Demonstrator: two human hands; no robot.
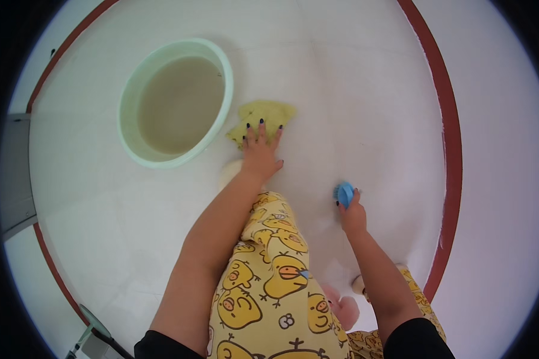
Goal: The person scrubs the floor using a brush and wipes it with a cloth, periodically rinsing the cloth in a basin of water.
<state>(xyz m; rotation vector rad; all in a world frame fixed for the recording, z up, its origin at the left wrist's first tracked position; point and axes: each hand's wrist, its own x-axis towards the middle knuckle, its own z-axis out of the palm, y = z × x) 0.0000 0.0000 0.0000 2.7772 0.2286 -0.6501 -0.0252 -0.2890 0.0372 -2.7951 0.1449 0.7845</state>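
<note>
pale, smooth floor [377,90] fills most of the view, bowed by a wide lens and edged by a dark red band [452,149] where it meets white walls [500,149]. someone looks down at their own two bare hands at work on it.

the left hand [260,154] lies over a yellow-green cloth [266,110], its fingers apart and straight, clasping nothing. the cloth is on the floor ahead, just right of a round, mint-green basin [130,113]. the right hand [353,216], well apart from the left, is closed around a small blue brush [345,192], bristles facing left; whether they touch the floor cannot be told.

the work seems partway: cloth and brush are both in hand, the water [179,107] in the basin is cloudy grey-brown, and faint smudges [365,143] show on the floor ahead of the brush. how much floor is finished is unclear.

below are yellow trousers [284,275] printed with cartoon chicks, and something pink and plush [344,311]. a grey panel [15,173] stands at the left edge.
</note>
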